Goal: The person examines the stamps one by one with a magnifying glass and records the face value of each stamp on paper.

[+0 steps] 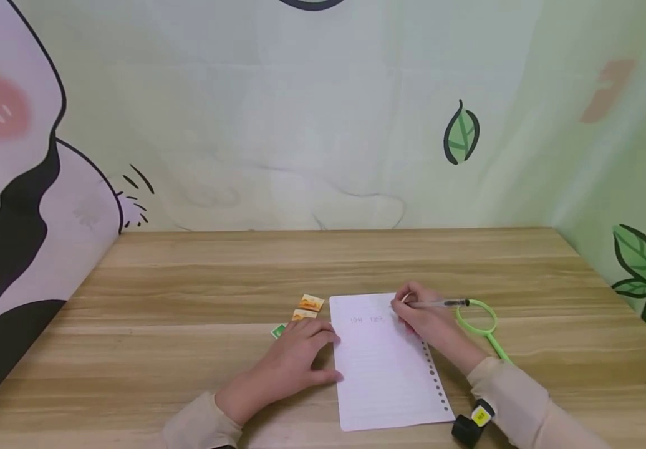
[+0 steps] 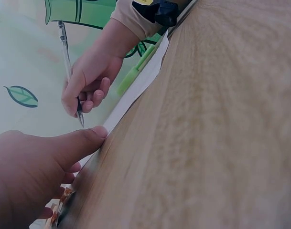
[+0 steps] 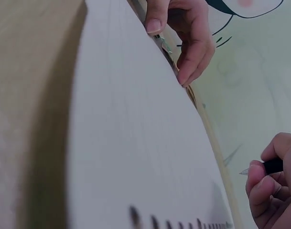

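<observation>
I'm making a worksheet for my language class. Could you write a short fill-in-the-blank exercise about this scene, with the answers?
1. The ____ hand holds the pen.
2. In the head view, the row of holes runs down the ____ edge of the paper.
3. The ring with a handle is coloured ____.
4. ____ small orange cards show near the left hand.

Missing words: right; right; green; two.

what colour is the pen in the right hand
The pen is pale and see-through, with black near its tip; the left wrist view shows it best.
</observation>
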A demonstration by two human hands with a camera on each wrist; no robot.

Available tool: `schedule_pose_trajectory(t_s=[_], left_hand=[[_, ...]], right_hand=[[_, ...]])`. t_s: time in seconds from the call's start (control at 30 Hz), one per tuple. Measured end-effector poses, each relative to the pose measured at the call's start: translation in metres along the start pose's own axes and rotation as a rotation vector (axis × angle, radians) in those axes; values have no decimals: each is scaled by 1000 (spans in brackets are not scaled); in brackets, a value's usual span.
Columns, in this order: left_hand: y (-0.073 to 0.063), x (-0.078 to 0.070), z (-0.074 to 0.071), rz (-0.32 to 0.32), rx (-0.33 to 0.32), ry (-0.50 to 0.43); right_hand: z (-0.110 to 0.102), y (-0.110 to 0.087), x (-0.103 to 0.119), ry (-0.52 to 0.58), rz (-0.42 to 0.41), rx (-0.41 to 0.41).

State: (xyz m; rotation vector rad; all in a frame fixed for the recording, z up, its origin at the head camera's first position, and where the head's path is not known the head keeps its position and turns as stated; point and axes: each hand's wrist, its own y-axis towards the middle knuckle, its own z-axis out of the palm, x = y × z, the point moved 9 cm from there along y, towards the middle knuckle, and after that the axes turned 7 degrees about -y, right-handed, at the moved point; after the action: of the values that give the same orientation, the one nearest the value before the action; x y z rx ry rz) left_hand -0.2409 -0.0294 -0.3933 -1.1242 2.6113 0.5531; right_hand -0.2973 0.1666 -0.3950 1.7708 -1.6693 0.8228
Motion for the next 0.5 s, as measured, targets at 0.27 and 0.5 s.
schedule_pose_trajectory(t_s=[0.27, 0.5], left_hand=[[0, 1, 0, -2, 4, -2], [0, 0, 0, 0, 1, 1]], right_hand=[[-6, -7, 18, -111, -118, 81], [-16, -15, 27, -180, -179, 118]])
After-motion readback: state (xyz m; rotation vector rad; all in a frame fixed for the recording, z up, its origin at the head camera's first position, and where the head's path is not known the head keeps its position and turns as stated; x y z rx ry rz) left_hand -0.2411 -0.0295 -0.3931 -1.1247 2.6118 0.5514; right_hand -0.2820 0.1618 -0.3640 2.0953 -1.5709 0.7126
